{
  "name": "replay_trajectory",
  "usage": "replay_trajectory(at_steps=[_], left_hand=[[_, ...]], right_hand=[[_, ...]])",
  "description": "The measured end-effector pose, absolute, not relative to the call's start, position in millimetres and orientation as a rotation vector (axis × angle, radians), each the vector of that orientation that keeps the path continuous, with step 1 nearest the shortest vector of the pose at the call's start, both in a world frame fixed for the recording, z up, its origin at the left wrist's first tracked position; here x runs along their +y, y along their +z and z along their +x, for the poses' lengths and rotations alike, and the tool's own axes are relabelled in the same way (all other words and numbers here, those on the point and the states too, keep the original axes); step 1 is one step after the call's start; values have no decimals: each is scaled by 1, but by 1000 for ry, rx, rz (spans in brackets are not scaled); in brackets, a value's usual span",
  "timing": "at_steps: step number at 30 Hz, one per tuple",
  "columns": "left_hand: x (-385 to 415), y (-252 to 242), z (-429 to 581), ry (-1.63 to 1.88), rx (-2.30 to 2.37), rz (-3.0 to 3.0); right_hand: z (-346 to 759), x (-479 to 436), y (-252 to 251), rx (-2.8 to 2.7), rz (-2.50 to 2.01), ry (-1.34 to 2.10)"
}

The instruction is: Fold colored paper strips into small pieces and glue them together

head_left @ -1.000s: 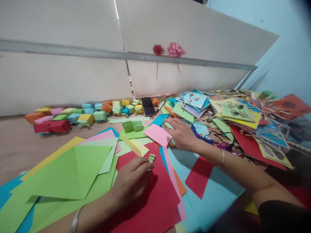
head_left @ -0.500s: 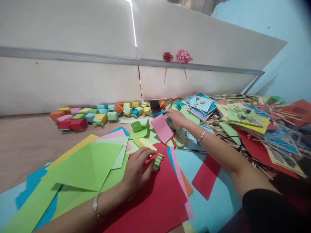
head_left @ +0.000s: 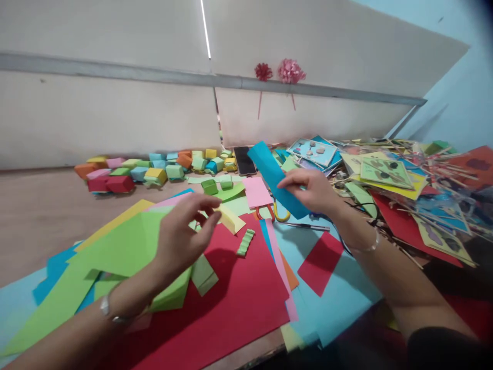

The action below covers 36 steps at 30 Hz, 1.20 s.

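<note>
- Pinching blue paper strip (head_left: 270, 172) between thumb and fingers of right hand (head_left: 316, 192); strip tilted, upper end angled toward phone (head_left: 244, 160), lower end close to yellow loop handle (head_left: 284, 212). Cannot tell if touching anything below.
- Holding nothing visible in left hand (head_left: 184, 227); fingers curled, thumb spread away, just beside folded pale yellow paper (head_left: 231, 221). Contact unclear.
- Lying on red sheet (head_left: 246, 295), between both hands and closer to the body: pleated green piece (head_left: 246, 242).
- Just left of strip, lying flat: pink card (head_left: 257, 192); at its near edge, red loop handle (head_left: 264, 212).
- Below right hand, on light blue sheet (head_left: 341, 303): pen (head_left: 306, 226) and red rectangle (head_left: 320, 263).
- Around left forearm, overlapping and fanned out to the left: green sheets (head_left: 129, 234).
- Past left hand, side by side: green box (head_left: 210, 187) and pale green box (head_left: 226, 182).
- Farther off, along white panel (head_left: 127, 118): row of small paper boxes (head_left: 155, 177), many colours, phone near right end.
- Off to the right, heaped: picture cards (head_left: 386, 173), thin sticks (head_left: 458, 174).
- Up at panel's grey rail (head_left: 115, 68): red flower (head_left: 263, 71), pink flower (head_left: 291, 71).
- At far right: blue wall (head_left: 462, 103).
</note>
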State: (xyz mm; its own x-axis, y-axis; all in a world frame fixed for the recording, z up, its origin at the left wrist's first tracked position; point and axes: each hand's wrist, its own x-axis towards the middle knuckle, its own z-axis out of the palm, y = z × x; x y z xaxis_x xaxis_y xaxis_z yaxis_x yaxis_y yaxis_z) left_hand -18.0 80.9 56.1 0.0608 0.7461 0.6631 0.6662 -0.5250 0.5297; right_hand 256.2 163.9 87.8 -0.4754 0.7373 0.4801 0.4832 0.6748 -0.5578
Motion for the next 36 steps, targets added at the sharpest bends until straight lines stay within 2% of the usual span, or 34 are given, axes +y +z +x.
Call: replay_trajectory(at_steps=[3,7,11,17,24,28,36], left_hand=[[71,91,-24,1503,1561,2345],[57,102,-30,936,1376,2882],[45,72,-34,441,1259,2819],[15,39,-11,551,1374,2754],[-27,7,15,604,1494,2721],[-43,-14,5,767,1616,2661],[-50,-17,-1,834,1643,2511]], right_hand=[[249,108,66,-2495,-754,111],[233,49,23,-2801,-515,-292],[231,23,0,-2923,-548,-325],[241,16,2,-2945,-620,-399],[243,10,3,-2896,-574,-241],[248,11,2,-2757,-647,-113],[260,11,-4,-2601,-934,-34]])
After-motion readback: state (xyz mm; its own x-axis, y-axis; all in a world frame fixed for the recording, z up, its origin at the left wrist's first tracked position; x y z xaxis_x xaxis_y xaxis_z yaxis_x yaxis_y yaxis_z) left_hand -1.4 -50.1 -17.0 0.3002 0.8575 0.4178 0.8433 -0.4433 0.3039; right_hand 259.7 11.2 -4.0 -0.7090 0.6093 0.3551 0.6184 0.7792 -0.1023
